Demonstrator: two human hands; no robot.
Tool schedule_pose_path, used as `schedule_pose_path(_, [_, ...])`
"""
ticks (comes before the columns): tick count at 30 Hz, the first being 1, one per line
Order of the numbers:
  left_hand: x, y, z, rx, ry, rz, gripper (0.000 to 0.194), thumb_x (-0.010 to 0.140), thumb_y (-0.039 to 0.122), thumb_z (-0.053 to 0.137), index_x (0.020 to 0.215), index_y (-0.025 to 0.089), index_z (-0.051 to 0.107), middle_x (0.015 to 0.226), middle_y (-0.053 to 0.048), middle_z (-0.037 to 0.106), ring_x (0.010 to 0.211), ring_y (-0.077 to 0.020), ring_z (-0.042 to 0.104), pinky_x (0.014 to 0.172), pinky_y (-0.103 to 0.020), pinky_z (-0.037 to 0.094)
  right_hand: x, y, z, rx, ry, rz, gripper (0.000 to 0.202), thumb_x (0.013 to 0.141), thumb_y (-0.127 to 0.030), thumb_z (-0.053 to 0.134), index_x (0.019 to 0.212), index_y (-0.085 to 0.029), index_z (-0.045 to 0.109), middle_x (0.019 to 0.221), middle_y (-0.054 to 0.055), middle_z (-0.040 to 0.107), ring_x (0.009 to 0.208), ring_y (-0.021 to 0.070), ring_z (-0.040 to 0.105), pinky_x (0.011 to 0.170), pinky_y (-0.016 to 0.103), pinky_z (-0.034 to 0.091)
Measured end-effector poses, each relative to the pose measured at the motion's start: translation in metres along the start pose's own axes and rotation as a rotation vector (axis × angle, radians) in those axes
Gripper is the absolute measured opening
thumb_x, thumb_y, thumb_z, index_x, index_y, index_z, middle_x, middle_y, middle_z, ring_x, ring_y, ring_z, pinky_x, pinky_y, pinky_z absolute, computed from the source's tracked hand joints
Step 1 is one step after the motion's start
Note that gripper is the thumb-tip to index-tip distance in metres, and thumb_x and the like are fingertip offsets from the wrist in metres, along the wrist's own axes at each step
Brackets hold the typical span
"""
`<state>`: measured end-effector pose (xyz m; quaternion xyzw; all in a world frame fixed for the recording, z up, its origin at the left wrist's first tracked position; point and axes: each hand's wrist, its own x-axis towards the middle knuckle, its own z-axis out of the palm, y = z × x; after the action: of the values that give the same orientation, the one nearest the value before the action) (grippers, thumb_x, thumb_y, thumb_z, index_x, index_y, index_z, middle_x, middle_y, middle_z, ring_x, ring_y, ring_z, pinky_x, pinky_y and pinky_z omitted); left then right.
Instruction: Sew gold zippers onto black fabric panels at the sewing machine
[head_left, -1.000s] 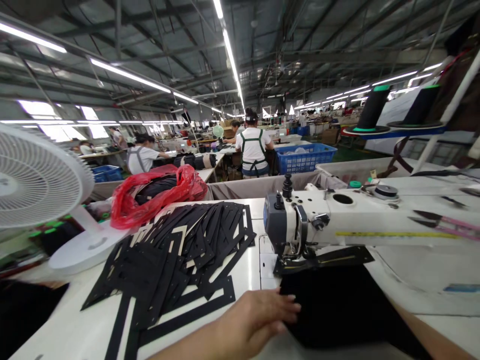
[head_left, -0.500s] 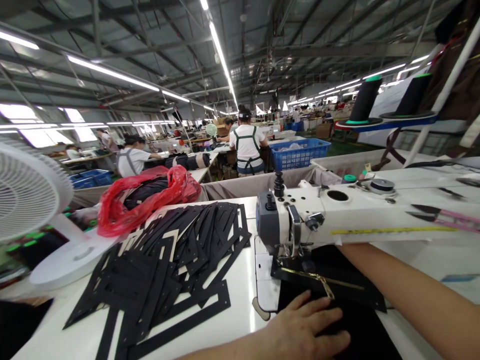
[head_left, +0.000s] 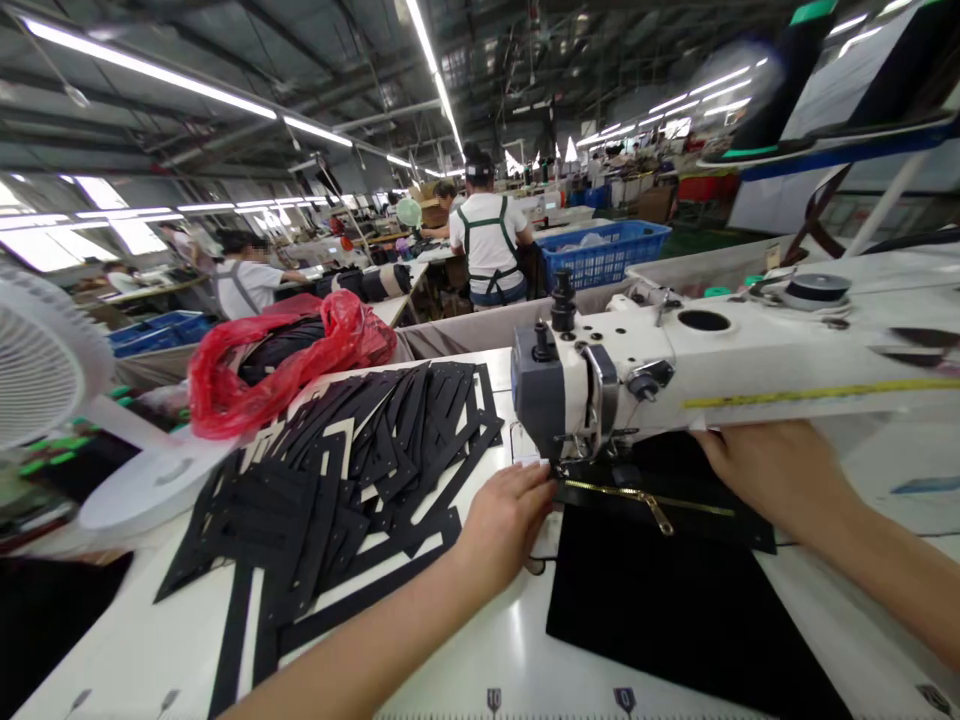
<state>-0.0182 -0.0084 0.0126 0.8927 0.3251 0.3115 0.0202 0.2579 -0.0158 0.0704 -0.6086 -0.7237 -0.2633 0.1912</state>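
Note:
A black fabric panel point(head_left: 660, 610) with a gold zipper point(head_left: 622, 490) across its upper part lies under the head of a white sewing machine point(head_left: 637, 370). The zipper's pull point(head_left: 658, 515) hangs toward me. At the panel's left edge, beside the needle area, my left hand point(head_left: 506, 515) is closed, its fingertips pinching the edge. My right hand point(head_left: 776, 470) reaches under the machine arm and rests on the panel's right part. Its thumb shows, but the other fingers are largely hidden.
Black cut strips and frames point(head_left: 330, 490) lie piled on the table to the left. Behind them sits a red plastic bag point(head_left: 292, 360), with a white fan point(head_left: 127, 430) farther left. Thread cones point(head_left: 787, 80) stand at upper right. People work at tables beyond a blue crate point(head_left: 607, 250).
My left hand has moved from the front of the panel, near the zipper pull, up and left to the edge beside the needle. More of my right hand shows; the view has shifted.

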Motion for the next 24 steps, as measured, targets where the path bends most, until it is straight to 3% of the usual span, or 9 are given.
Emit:
schedule_pose_path(2, [0.0, -0.007, 0.006, 0.075, -0.055, 0.049, 0.019, 0.088, 0.019, 0.051, 0.104, 0.017, 0.061, 0.112, -0.011, 0.063, 0.106, -0.0233, 0.059, 0.093, -0.042, 0.048, -0.018, -0.018, -0.007, 0.097, -0.011, -0.155, 0.024, 0.089, -0.021, 0.047, 0.075, -0.012, 0.063, 0.074, 0.009, 0.063, 0.073, 0.0207, 0.059, 0.07, 0.037, 0.047])
schedule_pose_path(4, [0.001, -0.005, 0.012, 0.148, -0.098, 0.059, 0.018, 0.088, 0.017, 0.051, 0.102, 0.014, 0.061, 0.111, -0.012, 0.063, 0.104, -0.0235, 0.059, 0.093, -0.041, 0.048, -0.032, -0.044, -0.009, 0.27, -0.006, -0.315, 0.028, 0.091, -0.017, 0.04, 0.081, -0.015, 0.066, 0.08, 0.007, 0.066, 0.078, 0.019, 0.06, 0.075, 0.035, 0.048])
schedule_pose_path(7, [0.001, 0.006, 0.016, 0.247, -0.107, 0.037, 0.016, 0.087, 0.014, 0.051, 0.098, 0.011, 0.061, 0.105, -0.014, 0.064, 0.099, -0.0238, 0.062, 0.092, -0.039, 0.049, -0.04, -0.079, 0.006, 0.372, -0.022, -0.348, 0.028, 0.09, -0.013, 0.039, 0.104, -0.011, 0.063, 0.102, 0.009, 0.066, 0.096, 0.0208, 0.059, 0.09, 0.038, 0.045])
schedule_pose_path(9, [0.0, 0.011, 0.016, 0.288, -0.086, 0.036, 0.016, 0.087, 0.013, 0.05, 0.099, 0.011, 0.061, 0.105, -0.014, 0.064, 0.099, -0.0243, 0.061, 0.093, -0.041, 0.048, -0.039, -0.091, 0.023, 0.379, -0.057, -0.317, 0.029, 0.088, -0.013, 0.042, 0.109, -0.007, 0.061, 0.11, 0.012, 0.064, 0.103, 0.0237, 0.057, 0.092, 0.041, 0.044])
schedule_pose_path(13, [-0.003, 0.009, 0.016, 0.27, -0.059, 0.035, 0.018, 0.087, 0.013, 0.05, 0.101, 0.011, 0.062, 0.112, -0.016, 0.062, 0.105, -0.0257, 0.059, 0.096, -0.043, 0.045, -0.034, -0.096, 0.04, 0.38, -0.119, -0.279, 0.029, 0.087, -0.013, 0.043, 0.11, -0.006, 0.061, 0.114, 0.014, 0.062, 0.106, 0.0253, 0.055, 0.094, 0.042, 0.044])
schedule_pose_path(24, [-0.002, 0.0, 0.017, 0.129, 0.006, 0.07, 0.018, 0.089, 0.015, 0.048, 0.094, 0.013, 0.065, 0.101, -0.013, 0.067, 0.098, -0.0243, 0.063, 0.091, -0.045, 0.048, -0.031, -0.102, 0.035, 0.464, -0.26, -0.25, 0.032, 0.085, -0.008, 0.041, 0.112, -0.007, 0.058, 0.116, 0.015, 0.058, 0.11, 0.0226, 0.051, 0.1, 0.038, 0.037])
